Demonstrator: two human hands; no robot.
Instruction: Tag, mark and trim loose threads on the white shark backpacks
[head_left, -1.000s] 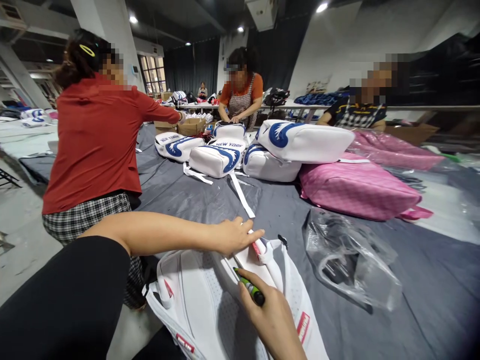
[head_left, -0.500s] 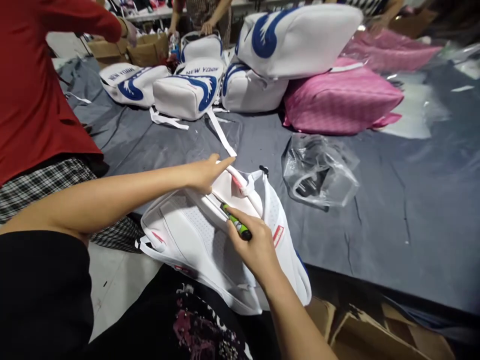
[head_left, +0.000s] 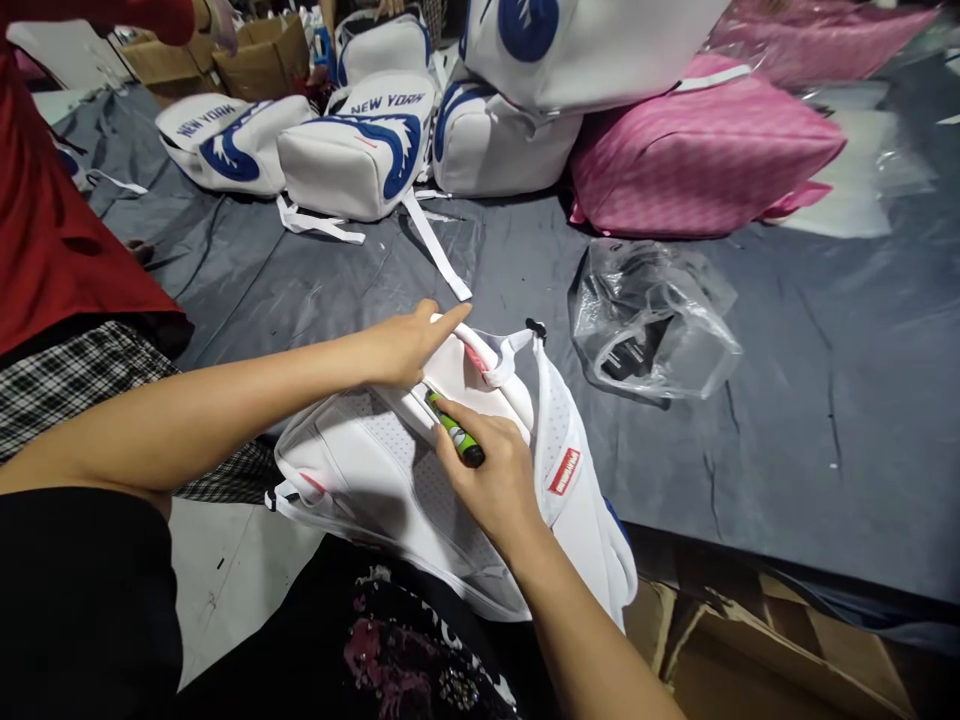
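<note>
A white backpack point(head_left: 375, 465) with a red label on its strap lies against the table's near edge, its back panel facing up. My left hand point(head_left: 405, 347) grips the top edge of the backpack, with one finger stretched out along it. In my right hand point(head_left: 487, 465) is a green marker point(head_left: 454, 430) with a black end. The marker's far end points at the seam near the backpack's top, close to my left hand; whether it touches the fabric is hard to tell.
Beyond stand white-and-blue backpacks point(head_left: 341, 165) and a pink bag point(head_left: 705, 150) on the dark-covered table point(head_left: 787, 430). A clear plastic bag point(head_left: 652, 320) lies to the right. A person in red point(head_left: 75, 220) is at the left. Cardboard boxes point(head_left: 780, 650) sit below the table edge.
The view has shifted, so the background bags sit higher in it. My right hand and the marker have moved slightly left along the seam. My left hand keeps its hold.
</note>
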